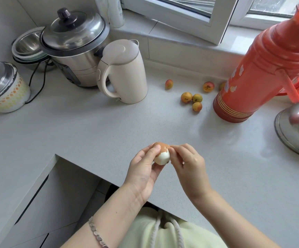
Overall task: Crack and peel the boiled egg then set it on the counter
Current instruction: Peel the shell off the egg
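Fingers of the left hand (145, 169) grip the half-peeled egg (161, 153); right hand (186, 161) fingers pinch its shell.

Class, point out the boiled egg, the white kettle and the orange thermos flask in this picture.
boiled egg (162, 153): head view, on the boundary of brown shell and peeled white.
white kettle (127, 72): head view, on the body's side.
orange thermos flask (263, 68): head view, on the ribbed body.

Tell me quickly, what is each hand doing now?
Left hand: closed around the egg, holding it.
Right hand: fingertips pinching the brown shell at the egg's top edge, peeling.
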A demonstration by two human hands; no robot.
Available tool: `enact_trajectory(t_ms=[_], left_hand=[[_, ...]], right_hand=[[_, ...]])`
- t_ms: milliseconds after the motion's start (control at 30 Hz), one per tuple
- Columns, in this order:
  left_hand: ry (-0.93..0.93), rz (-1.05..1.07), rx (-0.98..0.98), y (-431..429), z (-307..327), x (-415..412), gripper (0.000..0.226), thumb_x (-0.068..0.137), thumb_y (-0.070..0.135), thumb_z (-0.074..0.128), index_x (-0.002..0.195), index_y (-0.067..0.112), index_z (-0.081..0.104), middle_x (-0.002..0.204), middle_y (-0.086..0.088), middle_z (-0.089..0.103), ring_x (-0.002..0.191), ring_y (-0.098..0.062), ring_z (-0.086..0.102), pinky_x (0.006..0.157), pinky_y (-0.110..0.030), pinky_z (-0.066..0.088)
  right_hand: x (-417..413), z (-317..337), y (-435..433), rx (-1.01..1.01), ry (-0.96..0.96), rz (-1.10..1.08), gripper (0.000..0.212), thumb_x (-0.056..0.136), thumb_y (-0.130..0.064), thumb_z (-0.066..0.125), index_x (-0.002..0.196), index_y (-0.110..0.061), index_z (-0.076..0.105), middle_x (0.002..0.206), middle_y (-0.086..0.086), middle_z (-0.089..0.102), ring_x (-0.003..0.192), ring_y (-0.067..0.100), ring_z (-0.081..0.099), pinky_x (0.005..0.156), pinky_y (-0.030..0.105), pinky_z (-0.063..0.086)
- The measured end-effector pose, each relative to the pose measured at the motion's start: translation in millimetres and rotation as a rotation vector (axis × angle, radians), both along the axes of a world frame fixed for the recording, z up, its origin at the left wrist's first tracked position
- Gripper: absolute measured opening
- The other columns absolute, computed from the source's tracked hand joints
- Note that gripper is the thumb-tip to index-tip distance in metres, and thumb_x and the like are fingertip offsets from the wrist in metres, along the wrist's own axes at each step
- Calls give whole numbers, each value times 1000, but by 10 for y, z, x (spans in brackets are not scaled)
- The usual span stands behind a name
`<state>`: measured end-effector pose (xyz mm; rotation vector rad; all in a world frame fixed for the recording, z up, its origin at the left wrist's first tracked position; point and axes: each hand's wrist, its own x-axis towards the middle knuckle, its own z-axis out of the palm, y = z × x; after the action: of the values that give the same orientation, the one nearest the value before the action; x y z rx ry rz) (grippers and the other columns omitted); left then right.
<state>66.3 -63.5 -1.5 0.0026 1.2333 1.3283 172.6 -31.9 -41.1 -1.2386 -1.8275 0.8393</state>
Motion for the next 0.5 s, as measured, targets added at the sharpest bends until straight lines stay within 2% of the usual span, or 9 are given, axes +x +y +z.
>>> enact_trajectory(t_ms=[100,167,233,267,333,433,500], left_hand=[[-31,-7,11,-8,-1,-12,33,86,9,57,116,-4,57,85,-7,68,70,-8,68,74,-23,58],[-87,1,4,-10,-12,-31,36,87,10,55,120,-4,54,97,-13,69,84,-16,68,77,-25,58],[-159,22,-11,-10,-29,-59,37,87,9,54,123,0,52,114,-22,63,99,-27,64,77,-30,59],[-185,25,-17,-13,-32,-71,35,87,9,54,122,4,52,116,-23,61,99,-30,62,77,-32,59],[-191,-3,-29,-22,-40,-91,30,87,12,54,117,12,54,107,-18,62,88,-26,63,80,-37,56],[-171,-37,-39,-29,-44,-109,22,88,12,53,110,16,57,101,-13,63,81,-23,61,78,-34,52],[-155,-43,-31,-33,-40,-114,19,88,10,52,106,15,59,103,-16,64,83,-24,63,76,-32,54]], right_hand=[[12,-8,19,-74,50,-30,22,83,-26,55,78,-11,69,65,0,58,63,12,54,57,14,43],[4,51,24,-262,187,-68,14,84,-18,58,75,-15,68,63,2,62,57,10,56,54,16,45],[-5,111,36,-502,364,-92,19,87,-11,56,73,-17,67,54,-5,60,46,5,51,48,13,41],[1,126,45,-592,435,-94,21,88,-9,54,73,-17,67,50,-6,58,44,4,47,46,13,39],[28,125,63,-707,560,-85,24,89,-6,50,77,-16,68,50,-6,59,45,4,47,45,14,39],[97,125,96,-836,673,-59,34,88,4,38,80,-11,67,60,0,60,50,8,51,47,16,40],[122,143,111,-900,699,-11,27,85,-2,41,77,-7,66,63,5,60,52,12,52,49,18,41]])
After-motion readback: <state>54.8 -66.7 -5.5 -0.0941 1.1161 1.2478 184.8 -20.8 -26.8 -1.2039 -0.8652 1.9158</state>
